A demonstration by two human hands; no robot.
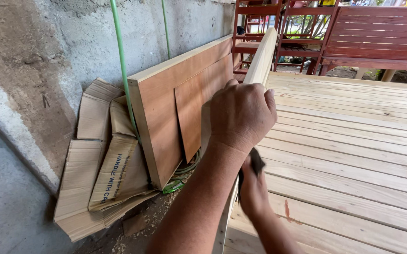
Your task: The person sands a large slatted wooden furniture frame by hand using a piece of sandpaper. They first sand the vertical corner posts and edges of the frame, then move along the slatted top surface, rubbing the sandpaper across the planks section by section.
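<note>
Quantities in view: two hands, left hand [242, 115] and right hand [253, 190]; one upright wooden rail [263, 59]; two plywood panels [163, 101]; two green hoses [121, 61]; one stack of flattened cardboard boxes [97, 160].

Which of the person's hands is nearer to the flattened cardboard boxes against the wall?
Left. The left hand grips the pale wooden rail, on the side toward the cardboard boxes. The right hand sits lower and farther right, holding a small dark object.

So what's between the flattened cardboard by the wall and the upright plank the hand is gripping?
In the head view, a brown plywood panel framed in pale wood leans there, between the cardboard and the plank held by the left hand.
</note>
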